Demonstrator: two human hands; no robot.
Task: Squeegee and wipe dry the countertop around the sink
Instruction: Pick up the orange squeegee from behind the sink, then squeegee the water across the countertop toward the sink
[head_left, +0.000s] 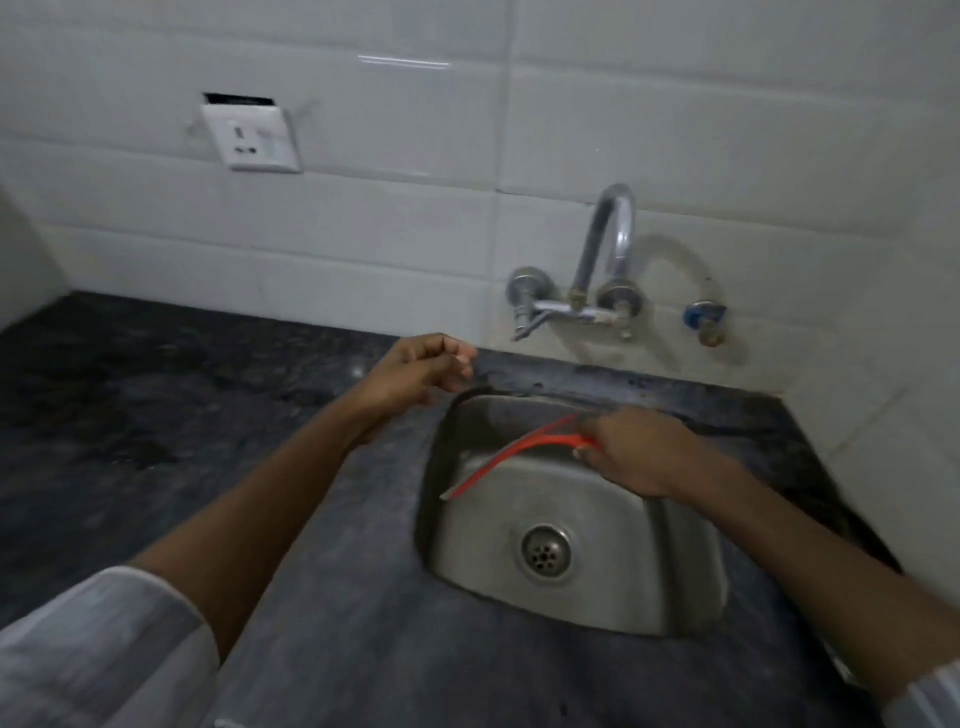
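Countertop of dark mottled stone runs along the white tiled wall and wraps round a steel sink set into it toward the right, with a round drain in the basin floor. Above the sink's far rim a chrome tap with a high curved spout is fixed to the wall, and a small blue-collared valve sits on the wall just to its right. Further left on the tiles is a white socket plate, tilted and loose at its top edge. The stone looks darker and blotchy left of the sink; whether that is water cannot be told. The picture is slightly blurred. The right hand reaches over the far right of the basin, fingers closed round the handle of a red squeegee, whose long blade slants down and left across the bowl, above the steel. The left hand hovers over the counter at the sink's far left corner, fingers loosely curled with nothing in them. Both forearms are bare, with pale rolled sleeves at the bottom edges.
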